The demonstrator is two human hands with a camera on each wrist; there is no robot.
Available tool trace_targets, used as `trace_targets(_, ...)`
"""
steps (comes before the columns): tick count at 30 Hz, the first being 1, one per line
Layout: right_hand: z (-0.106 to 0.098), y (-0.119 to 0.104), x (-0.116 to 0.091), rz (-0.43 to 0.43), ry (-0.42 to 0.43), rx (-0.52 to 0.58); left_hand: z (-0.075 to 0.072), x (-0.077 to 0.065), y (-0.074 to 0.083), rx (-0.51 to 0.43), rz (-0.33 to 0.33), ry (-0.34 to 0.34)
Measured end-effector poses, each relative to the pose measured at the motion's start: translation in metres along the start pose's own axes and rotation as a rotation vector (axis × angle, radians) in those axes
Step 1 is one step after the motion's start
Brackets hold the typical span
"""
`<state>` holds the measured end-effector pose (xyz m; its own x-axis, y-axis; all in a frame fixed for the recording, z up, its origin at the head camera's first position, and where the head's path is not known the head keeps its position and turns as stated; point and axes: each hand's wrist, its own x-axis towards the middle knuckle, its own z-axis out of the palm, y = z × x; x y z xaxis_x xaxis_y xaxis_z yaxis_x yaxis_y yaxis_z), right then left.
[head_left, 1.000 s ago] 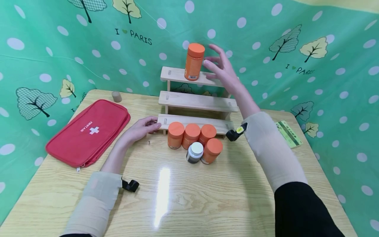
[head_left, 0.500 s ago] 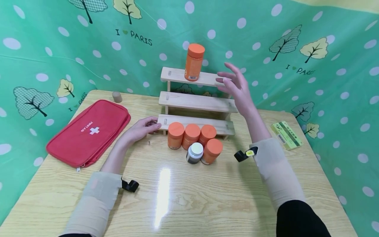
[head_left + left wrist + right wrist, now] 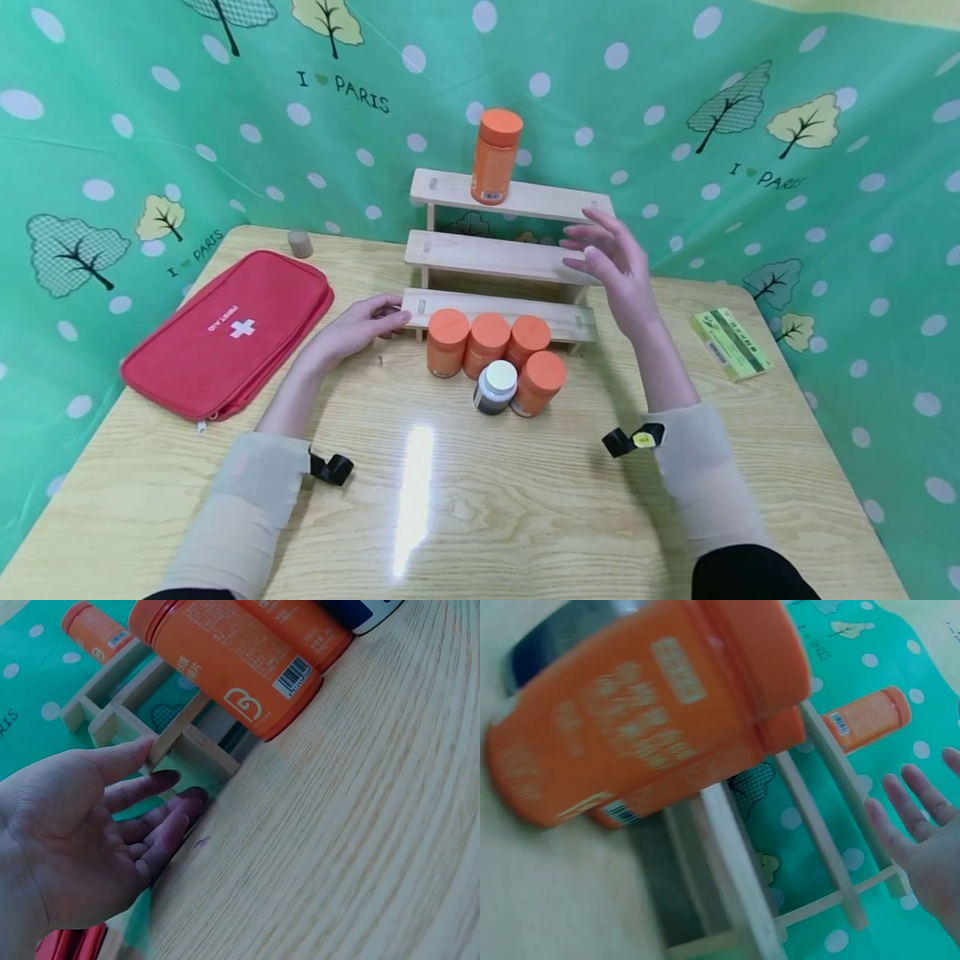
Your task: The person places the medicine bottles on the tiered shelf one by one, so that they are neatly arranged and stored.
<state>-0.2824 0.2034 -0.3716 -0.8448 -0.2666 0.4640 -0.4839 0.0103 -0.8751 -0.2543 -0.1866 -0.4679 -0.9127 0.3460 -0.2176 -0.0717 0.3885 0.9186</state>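
A three-tier wooden shelf [image 3: 510, 258] stands at the back of the table. My left hand [image 3: 363, 327] pinches the left end of its lowest board, thumb on top and fingers below in the left wrist view. One orange bottle [image 3: 495, 158] stands upright on the top tier. My right hand [image 3: 618, 271] is in the air by the shelf's right end, fingers spread and holding nothing. Several orange bottles [image 3: 447, 343] with orange lids cluster before the lowest tier. Among them is a white-capped bottle [image 3: 496, 386] with a dark label.
A red first-aid pouch [image 3: 228, 333] lies on the left. Behind it stands a small grey-brown cylinder [image 3: 300, 244]. A green and yellow box [image 3: 731, 343] lies at the right. Green patterned cloth [image 3: 420, 75] hangs behind the table [image 3: 510, 508].
My right hand has drawn away from the orange bottle on the top tier, moving right and down toward me. That bottle stays standing there. My left hand has kept its place.
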Motion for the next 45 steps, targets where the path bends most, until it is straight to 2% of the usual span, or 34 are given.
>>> trace_targets(10,-0.003,0.011,-0.051,-0.001,-0.026,0.037,0.001,-0.001,0.003,0.006,-0.005,-0.006)
trace_targets(16,-0.002,0.016,-0.072,0.036,-0.078,0.019,0.001,-0.002,0.003,0.007,-0.013,-0.005)
trace_targets(21,0.0,0.016,-0.086,0.025,-0.11,0.016,0.002,-0.002,0.004,0.008,-0.019,-0.01)
trace_targets(31,0.002,0.021,-0.094,0.038,-0.194,0.003,0.001,-0.002,0.005,0.012,-0.022,-0.007)
trace_targets(35,0.002,0.02,-0.097,0.078,-0.241,-0.055,0.001,-0.003,0.005,0.012,-0.022,-0.009)
trace_targets(45,0.008,0.016,-0.099,0.151,-0.3,-0.236,0.0,-0.004,0.006,0.029,-0.035,0.001)
